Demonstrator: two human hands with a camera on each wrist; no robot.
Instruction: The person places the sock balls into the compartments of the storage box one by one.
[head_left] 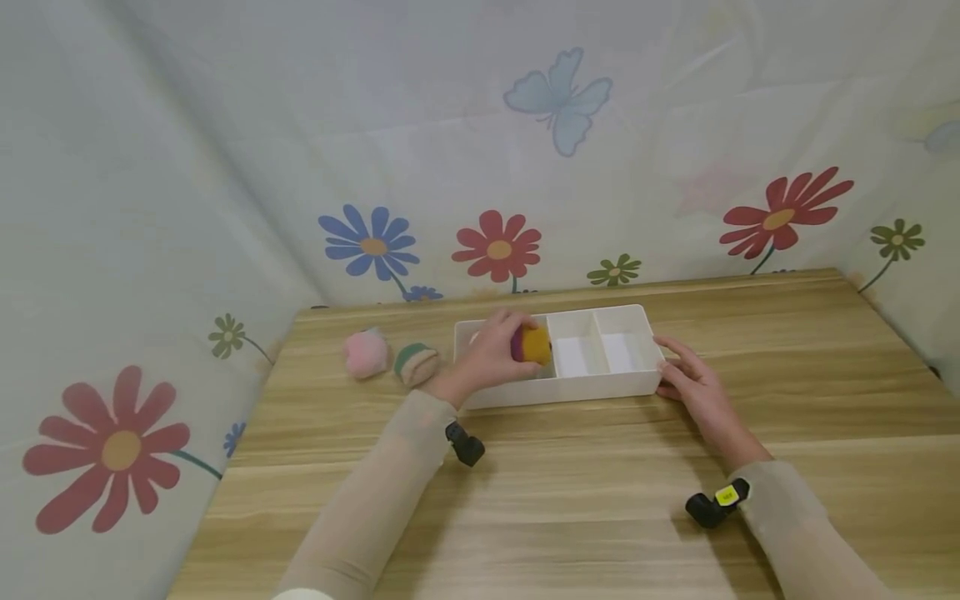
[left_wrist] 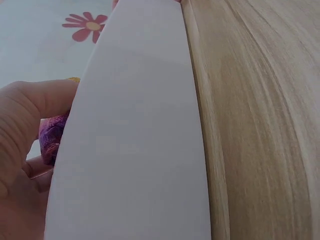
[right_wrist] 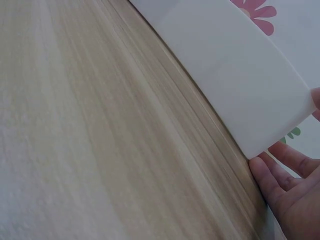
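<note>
A long white box [head_left: 570,387] with dividers stands on the wooden table. My left hand [head_left: 491,350] is in over its left compartment and grips a small yellow-and-purple cloth bundle [head_left: 536,344], rolled up like a pair of socks. In the left wrist view the purple side of the bundle [left_wrist: 51,137] shows between thumb and fingers, behind the box's front wall [left_wrist: 132,125]. At the box's right end, my right hand [head_left: 697,387] rests its extended fingertips against the end wall and the lower corner, as the right wrist view shows too.
Left of the box lie a pink bundle [head_left: 366,353] and a green-and-beige bundle [head_left: 416,364] on the table [head_left: 570,500]. The middle compartment [head_left: 577,354] and right compartment [head_left: 621,352] show bare white floors. Behind the table hangs a flower-printed curtain [head_left: 420,167].
</note>
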